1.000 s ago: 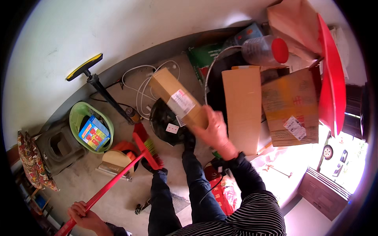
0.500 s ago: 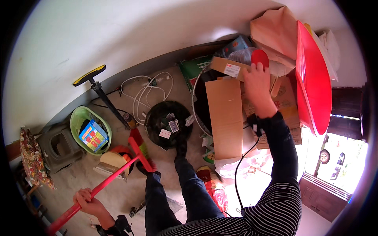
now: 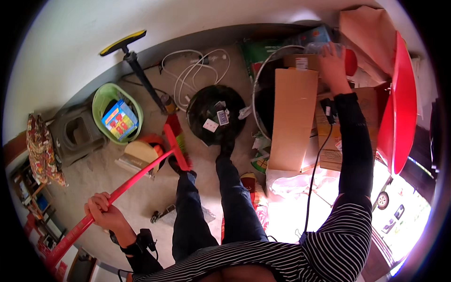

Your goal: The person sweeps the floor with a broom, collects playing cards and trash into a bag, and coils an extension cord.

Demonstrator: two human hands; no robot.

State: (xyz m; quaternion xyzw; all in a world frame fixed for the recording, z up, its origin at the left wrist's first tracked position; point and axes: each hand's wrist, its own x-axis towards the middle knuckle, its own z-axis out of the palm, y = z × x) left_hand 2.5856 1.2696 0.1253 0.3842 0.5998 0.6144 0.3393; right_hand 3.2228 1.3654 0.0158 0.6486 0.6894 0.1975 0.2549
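Observation:
My left hand [image 3: 104,211] is closed around the red handle of a broom [image 3: 136,182]. The broom's red head and green-tipped bristles rest on the floor beside my left foot. My right hand [image 3: 334,68] reaches over the cardboard boxes, its fingers bent over a clear plastic jar [image 3: 315,47] with a red lid [image 3: 351,62]; the thumb's side of the grip is partly hidden. Below that hand, an upright cardboard flap [image 3: 293,117] stands beside a cardboard box [image 3: 352,136]. A dark, round-topped stool [image 3: 199,120] with playing cards [image 3: 210,125] on it stands ahead of my feet.
At left stand a green tub [image 3: 96,110], a grey plastic stool [image 3: 70,127] and a dustpan [image 3: 136,164]. A yellow-black squeegee [image 3: 123,43] leans by the wall near white cables [image 3: 181,77]. A large red round panel [image 3: 399,108] stands at right; a red bag [image 3: 256,195] lies near my right leg.
The view has shifted, moving the scene rightward and up. My right hand has gone from beside the red lid onto the clear jar, which looks slightly turned. My left hand keeps hold of the broom.

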